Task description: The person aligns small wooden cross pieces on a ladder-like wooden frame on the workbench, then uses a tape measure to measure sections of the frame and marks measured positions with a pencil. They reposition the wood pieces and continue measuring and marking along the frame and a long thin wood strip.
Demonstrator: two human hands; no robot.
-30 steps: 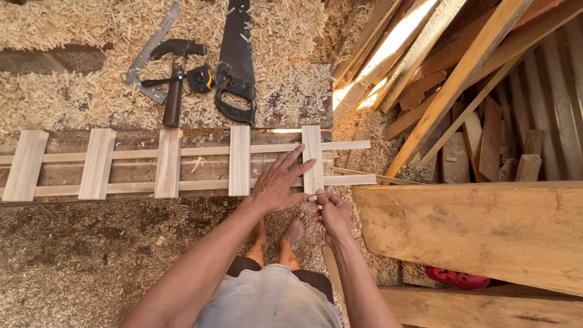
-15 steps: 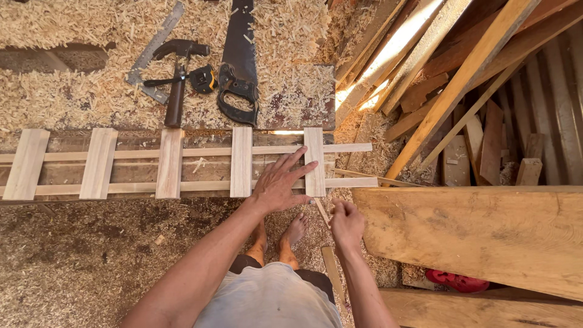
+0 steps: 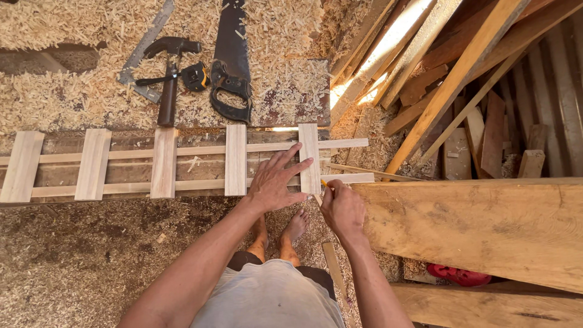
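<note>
The left hand lies flat and spread, fingers splayed, palm down on the wooden frame, its fingertips reaching onto the rightmost slat. That frame is a ladder-like piece: two long thin rails running left to right with five short pale slats laid across them, resting on the worktop, whose far side is heaped with pale wood shavings. The right hand is curled closed just beside the lower end of that rightmost slat, pinching a pencil whose yellow tip shows at the lower rail; I cannot tell whether the tip actually touches the wood. The two hands sit near each other, the slat's lower end between them. Beyond the frame, on the shavings, lie a hammer with a dark handle, a yellow and black tape measure just beside it, a grey steel square partly under the hammer, and a dark handsaw with its handle toward the frame. To the right a broad thick plank juts in at the right hand's level, and behind it a pile of boards and offcuts leans in a tangle. The person's bare feet stand on the shaving-strewn floor below.
</note>
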